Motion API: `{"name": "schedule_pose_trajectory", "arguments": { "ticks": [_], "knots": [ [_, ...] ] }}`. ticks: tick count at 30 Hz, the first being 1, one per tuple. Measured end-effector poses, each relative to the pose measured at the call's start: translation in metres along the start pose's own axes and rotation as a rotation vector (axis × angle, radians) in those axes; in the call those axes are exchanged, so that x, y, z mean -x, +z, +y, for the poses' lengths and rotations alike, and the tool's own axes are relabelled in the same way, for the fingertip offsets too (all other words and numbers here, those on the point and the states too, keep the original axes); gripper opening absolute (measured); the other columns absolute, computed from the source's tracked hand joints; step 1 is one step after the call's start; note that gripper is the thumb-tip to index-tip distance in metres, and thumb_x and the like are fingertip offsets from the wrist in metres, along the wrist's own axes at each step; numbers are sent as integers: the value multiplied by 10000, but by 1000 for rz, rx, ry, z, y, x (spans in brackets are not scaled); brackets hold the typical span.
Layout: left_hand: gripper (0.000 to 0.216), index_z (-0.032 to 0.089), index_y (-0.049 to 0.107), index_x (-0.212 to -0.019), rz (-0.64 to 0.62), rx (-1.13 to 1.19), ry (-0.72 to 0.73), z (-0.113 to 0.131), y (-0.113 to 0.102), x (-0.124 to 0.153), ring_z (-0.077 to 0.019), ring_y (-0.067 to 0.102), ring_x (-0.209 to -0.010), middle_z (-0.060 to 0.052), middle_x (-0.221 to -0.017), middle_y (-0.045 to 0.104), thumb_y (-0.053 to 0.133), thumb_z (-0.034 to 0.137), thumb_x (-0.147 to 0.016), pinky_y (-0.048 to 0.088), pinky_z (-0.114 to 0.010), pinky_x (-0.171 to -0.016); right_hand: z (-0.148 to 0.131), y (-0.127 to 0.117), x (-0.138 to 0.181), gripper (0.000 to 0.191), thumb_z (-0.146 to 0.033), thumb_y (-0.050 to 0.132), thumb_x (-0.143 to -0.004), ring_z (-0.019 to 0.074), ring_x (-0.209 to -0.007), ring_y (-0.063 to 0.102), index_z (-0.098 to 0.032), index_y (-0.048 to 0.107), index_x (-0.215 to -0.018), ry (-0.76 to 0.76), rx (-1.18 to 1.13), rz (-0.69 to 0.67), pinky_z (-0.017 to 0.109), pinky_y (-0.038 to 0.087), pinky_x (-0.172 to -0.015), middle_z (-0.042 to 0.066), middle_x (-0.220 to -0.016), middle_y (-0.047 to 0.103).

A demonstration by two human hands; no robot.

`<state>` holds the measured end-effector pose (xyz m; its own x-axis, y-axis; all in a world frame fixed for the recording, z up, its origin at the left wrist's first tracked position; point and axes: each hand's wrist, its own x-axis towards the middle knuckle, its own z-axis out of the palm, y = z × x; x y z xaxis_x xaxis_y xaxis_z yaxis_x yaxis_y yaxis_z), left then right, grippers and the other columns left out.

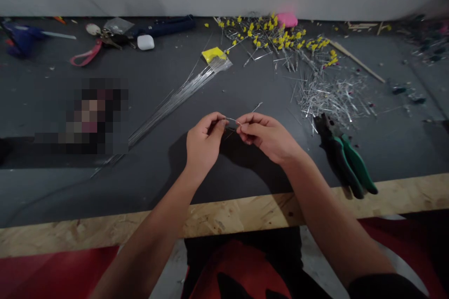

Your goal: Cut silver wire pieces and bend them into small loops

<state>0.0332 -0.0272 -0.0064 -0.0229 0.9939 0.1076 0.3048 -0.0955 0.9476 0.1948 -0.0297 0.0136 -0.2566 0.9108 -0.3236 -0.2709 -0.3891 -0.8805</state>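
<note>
A thin metal wire (231, 119) spans the small gap between my two hands, above the dark tabletop. My left hand (206, 140) pinches one end between thumb and forefinger. The other end is in the closed fingers of my right hand (268, 136). A twisted bit of wire (257, 105) shows just behind the right hand; I cannot tell whether it joins the held piece. Left of my hands lies a long bundle of straight wires (171, 103), its far end by a yellow wrapper (213, 54). Pliers with green handles (345, 159) rest to the right.
Short cut wires (329, 98) are heaped on the right, behind the pliers. Farther back are yellow-tipped wire stems (273, 35), a pink lump (286, 19) and a wooden stick (358, 60). Keys (112, 39), a white case (145, 42) and a blue glue gun (24, 37) lie back left.
</note>
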Motion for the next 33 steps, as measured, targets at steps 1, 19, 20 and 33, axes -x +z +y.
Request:
{"name": "schedule_pose_trajectory", "arguments": {
  "ticks": [1, 19, 20, 33],
  "knots": [
    [135, 200, 640, -917, -12, 93, -66, -1, 1, -1, -126, 643, -721, -14, -837, 705, 563, 276, -834, 493, -259, -707, 0, 0, -1, 117, -201, 656, -720, 74, -608, 512, -196, 657, -837, -19, -21, 29, 227, 372, -558, -13, -744, 645],
    [70, 157, 607, -820, -324, 851, -566, 12, -2, -5, -61, 593, -599, 0, -760, 674, 648, 179, -768, 537, -204, -628, -3, -3, 0, 163, -254, 674, -759, 65, -625, 522, -258, 662, -921, -174, -122, 46, 226, 444, -615, -25, -856, 674],
    [79, 157, 607, -823, -338, 867, -570, 13, -2, -4, -61, 597, -601, 2, -761, 678, 656, 179, -765, 539, -200, -625, -3, -3, -1, 165, -266, 674, -760, 64, -616, 517, -257, 662, -925, -180, -128, 44, 221, 438, -599, -27, -837, 670],
    [114, 147, 615, -818, -378, 948, -511, 13, 0, -1, -80, 645, -674, 4, -773, 690, 698, 175, -745, 533, -205, -700, -3, -1, 0, 164, -310, 567, -843, 71, -566, 530, -207, 662, -927, -152, -120, -7, 208, 435, -560, -32, -635, 595]
  ]
}}
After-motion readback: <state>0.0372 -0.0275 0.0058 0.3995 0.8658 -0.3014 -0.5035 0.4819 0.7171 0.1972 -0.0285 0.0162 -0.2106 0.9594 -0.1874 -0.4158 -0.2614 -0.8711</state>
